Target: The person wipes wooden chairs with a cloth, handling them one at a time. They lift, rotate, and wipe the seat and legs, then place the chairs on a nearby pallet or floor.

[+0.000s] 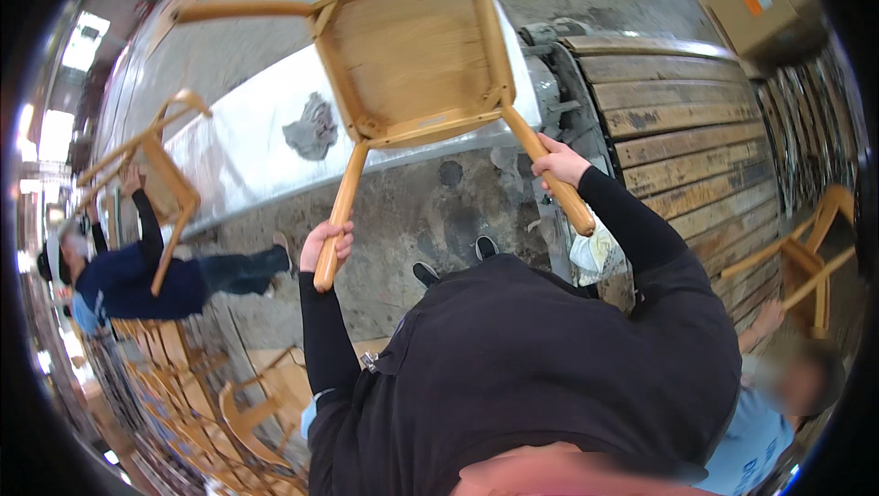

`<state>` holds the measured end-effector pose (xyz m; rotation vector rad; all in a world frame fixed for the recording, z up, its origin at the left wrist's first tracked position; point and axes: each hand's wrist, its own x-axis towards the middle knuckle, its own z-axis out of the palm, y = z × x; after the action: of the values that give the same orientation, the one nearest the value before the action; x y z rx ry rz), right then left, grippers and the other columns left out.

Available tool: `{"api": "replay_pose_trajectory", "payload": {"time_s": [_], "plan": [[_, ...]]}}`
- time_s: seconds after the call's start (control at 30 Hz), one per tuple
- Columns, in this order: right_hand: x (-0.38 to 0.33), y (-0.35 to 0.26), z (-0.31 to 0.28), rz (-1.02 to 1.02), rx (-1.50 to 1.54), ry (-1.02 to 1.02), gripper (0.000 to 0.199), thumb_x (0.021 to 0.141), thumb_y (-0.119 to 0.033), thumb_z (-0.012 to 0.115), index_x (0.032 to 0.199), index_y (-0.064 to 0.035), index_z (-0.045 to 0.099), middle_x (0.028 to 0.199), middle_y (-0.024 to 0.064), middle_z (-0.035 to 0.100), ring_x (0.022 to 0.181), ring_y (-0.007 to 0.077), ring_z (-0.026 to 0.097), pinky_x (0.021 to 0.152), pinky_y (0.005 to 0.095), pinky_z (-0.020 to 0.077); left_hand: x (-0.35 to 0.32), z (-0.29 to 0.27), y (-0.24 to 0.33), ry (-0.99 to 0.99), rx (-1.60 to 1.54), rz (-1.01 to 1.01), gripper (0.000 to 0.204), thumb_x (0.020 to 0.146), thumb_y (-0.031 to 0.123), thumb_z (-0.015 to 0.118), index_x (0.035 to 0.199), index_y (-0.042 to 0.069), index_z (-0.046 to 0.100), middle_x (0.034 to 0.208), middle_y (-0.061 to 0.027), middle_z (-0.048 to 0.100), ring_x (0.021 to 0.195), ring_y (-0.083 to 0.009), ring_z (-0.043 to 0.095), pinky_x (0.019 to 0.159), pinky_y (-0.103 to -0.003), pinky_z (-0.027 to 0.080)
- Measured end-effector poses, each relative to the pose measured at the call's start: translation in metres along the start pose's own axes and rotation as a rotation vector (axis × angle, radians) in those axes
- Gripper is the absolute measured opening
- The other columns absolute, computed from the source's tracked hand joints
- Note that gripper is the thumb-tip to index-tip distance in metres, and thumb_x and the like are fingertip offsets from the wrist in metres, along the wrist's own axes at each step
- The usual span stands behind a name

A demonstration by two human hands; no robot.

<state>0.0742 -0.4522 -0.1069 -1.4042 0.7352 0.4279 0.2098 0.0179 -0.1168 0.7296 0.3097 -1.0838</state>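
A light wooden chair (417, 56) is held up in front of me, the underside of its seat facing me and its legs sticking out. My left hand (327, 244) is wrapped round one near leg, close to its end. Round the other near leg, my right hand (558, 164) is closed, a bit higher up. The two far legs point away toward the top, one of them cut off by the picture's edge. Behind the chair stretches a long white-covered table (238, 162), with a crumpled grey cloth (312, 127) lying on it. The chair's backrest is hidden.
To the right runs a wooden slatted conveyor (687, 120), with a cardboard box (767, 6) beyond it. A co-worker (146, 267) at left handles another chair (165, 175); a second person (769, 404) at lower right holds a chair (810, 267). Several chairs (188, 395) stand lower left.
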Motion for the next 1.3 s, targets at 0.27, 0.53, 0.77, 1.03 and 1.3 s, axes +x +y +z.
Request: {"api": "replay_pose_trajectory", "payload": {"time_s": [0.27, 0.53, 0.77, 1.03, 1.3], "plan": [[0.011, 0.002, -0.001, -0.030, 0.071, -0.148, 0.073, 0.080, -0.004, 0.056, 0.145, -0.0243, 0.031, 0.075, 0.0067, 0.055, 0.048, 0.0170, 0.054, 0.040, 0.0324, 0.0454, 0.003, -0.008, 0.000, 0.106, -0.047, -0.013, 0.025, 0.089, 0.018, 0.056, 0.105, 0.000, 0.047, 0.085, -0.0060, 0.054, 0.059, -0.0130, 0.049, 0.048, -0.025, 0.043], [0.050, 0.120, 0.006, -0.006, 0.993, 0.390, 0.021, 0.090, -0.031, 0.054, 0.104, -0.0144, 0.054, 0.072, 0.0068, 0.056, 0.057, 0.0193, 0.054, 0.049, 0.0307, 0.0467, -0.024, -0.073, -0.053, 0.230, 0.034, 0.154, 0.042, 0.098, 0.038, 0.042, 0.108, 0.001, 0.060, 0.089, -0.0136, 0.067, 0.064, -0.0230, 0.066, 0.055, -0.036, 0.054], [0.063, 0.174, 0.162, 0.169, 0.686, 0.446, 0.011, 0.087, -0.016, 0.054, 0.080, -0.0105, 0.048, 0.066, 0.0037, 0.050, 0.053, 0.0196, 0.050, 0.048, 0.0345, 0.0433, -0.200, -0.231, -0.130, 0.894, 0.046, -0.146, 0.020, 0.087, 0.019, 0.049, 0.069, 0.012, 0.049, 0.057, -0.0018, 0.047, 0.047, -0.0188, 0.049, 0.041, -0.035, 0.042], [0.057, -0.060, 0.331, -0.773, 0.124, 0.358, 0.019, 0.095, -0.013, 0.054, 0.109, -0.0027, 0.063, 0.068, 0.0024, 0.057, 0.055, 0.0103, 0.055, 0.047, 0.0244, 0.0444, -0.346, -0.326, -0.110, 1.276, 0.632, -0.277, 0.027, 0.084, 0.028, 0.054, 0.077, 0.002, 0.059, 0.073, -0.0147, 0.060, 0.066, -0.0283, 0.060, 0.059, -0.041, 0.047], [0.125, -0.183, 0.441, -0.461, -0.903, -0.084, 0.032, 0.088, -0.023, 0.060, 0.112, -0.0030, 0.063, 0.086, 0.0136, 0.068, 0.072, 0.0202, 0.068, 0.064, 0.0329, 0.0558, -0.305, -0.374, -0.016, 1.300, 0.930, 0.017, 0.045, 0.083, 0.040, 0.058, 0.082, -0.004, 0.067, 0.079, -0.0215, 0.068, 0.078, -0.0340, 0.067, 0.070, -0.044, 0.051]]}}
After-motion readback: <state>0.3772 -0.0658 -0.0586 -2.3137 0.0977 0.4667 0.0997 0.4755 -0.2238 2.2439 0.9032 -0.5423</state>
